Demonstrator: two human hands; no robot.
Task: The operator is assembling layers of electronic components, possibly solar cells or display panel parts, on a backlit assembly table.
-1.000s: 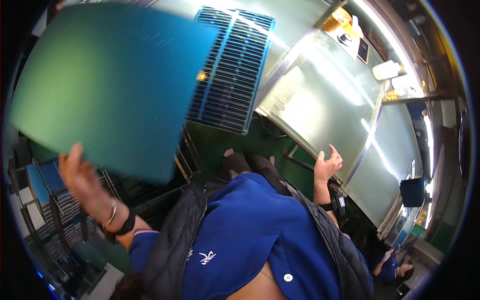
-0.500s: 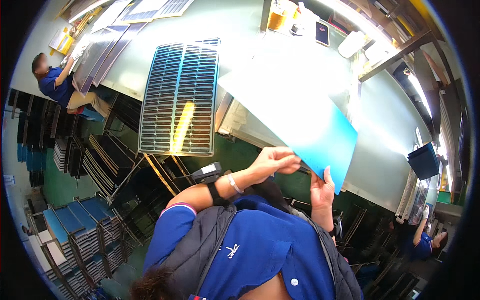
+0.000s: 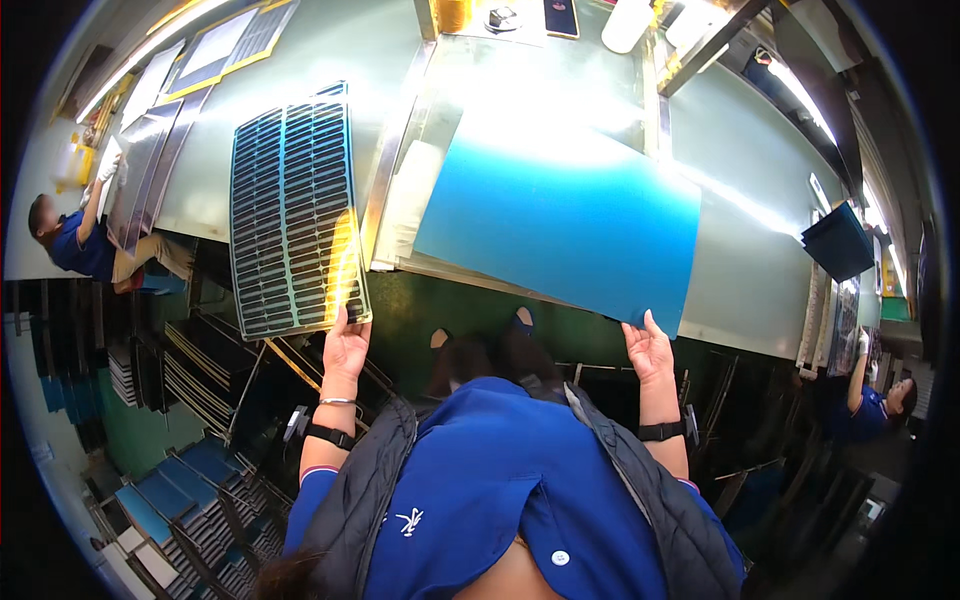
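Observation:
My left hand (image 3: 347,346) is closed on the near right corner of a dark rectangular panel (image 3: 293,215). Rows of narrow oblong shapes cover this panel, and a yellow reflection lies across its lower right part. A plain blue sheet (image 3: 560,225) stretches to the right, its far side washed out by glare. My right hand (image 3: 649,347) pinches that sheet near its lower right corner, thumb on top and fingers underneath. Between the two pieces shows a strip of the pale worktop.
A dark phone (image 3: 561,17) and a white roll (image 3: 628,24) are at the back, near metal posts. Small dark blue sheets (image 3: 838,243) stand at the right. Racks of stacked panels (image 3: 185,495) fill the lower left. Co-workers are at both sides, one handling panels (image 3: 140,180).
My left hand has moved left from beside the blue sheet and now holds the patterned panel's corner. The blue sheet has turned to lie more level; my right hand still holds it.

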